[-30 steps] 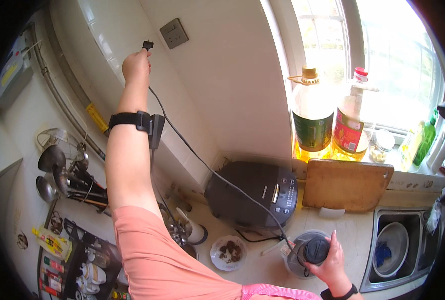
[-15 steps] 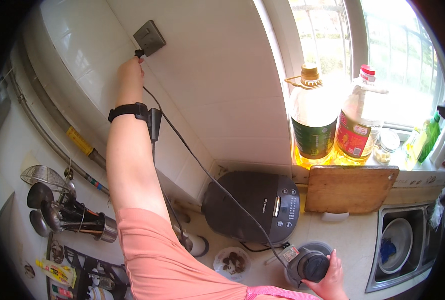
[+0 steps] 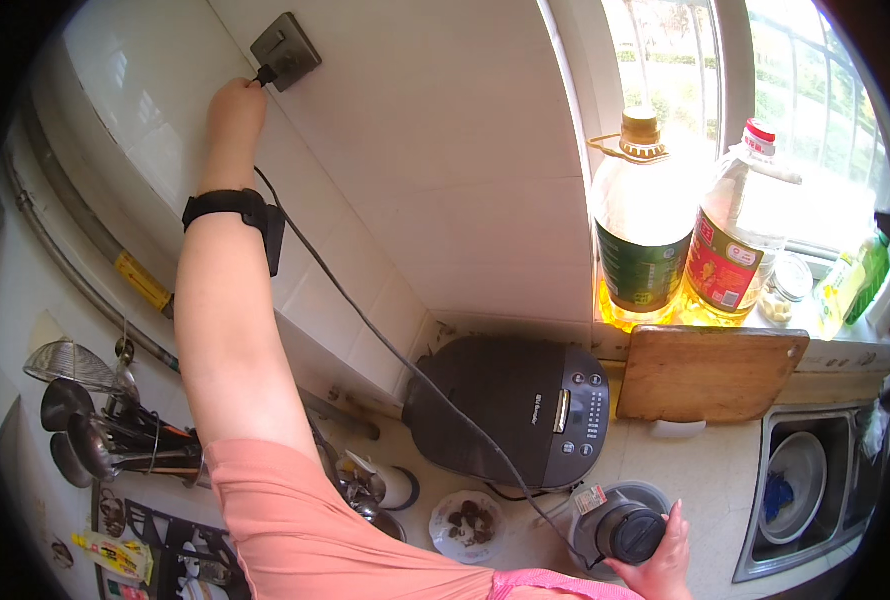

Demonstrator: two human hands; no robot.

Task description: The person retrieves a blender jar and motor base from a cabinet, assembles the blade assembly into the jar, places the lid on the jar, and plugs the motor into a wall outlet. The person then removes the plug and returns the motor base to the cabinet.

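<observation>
My left hand [image 3: 239, 105] reaches up the tiled wall, its fingers closed on a black plug [image 3: 265, 75]. The plug meets the lower left of a grey wall socket [image 3: 287, 50]; how deep it sits I cannot tell. A dark cord [image 3: 365, 318] hangs across to a small countertop appliance with a dark round top [image 3: 630, 532], over a grey rounded body [image 3: 593, 520] with a label. My right hand [image 3: 663, 562] is wrapped round the right side of that top, thumb low and fingers upright.
A black rice cooker [image 3: 495, 405] stands against the wall. Before it lies a white plate [image 3: 440, 525] of dark brown pieces. Behind are two oil bottles [image 3: 645, 260], a wooden cutting board [image 3: 710, 372] and a sink [image 3: 750, 555]. Ladles [image 3: 90, 445] and pipes line the left.
My left hand has brought the plug up from just beneath the socket's lower edge onto its face. My right hand keeps its hold on the appliance top. The view has shifted slightly.
</observation>
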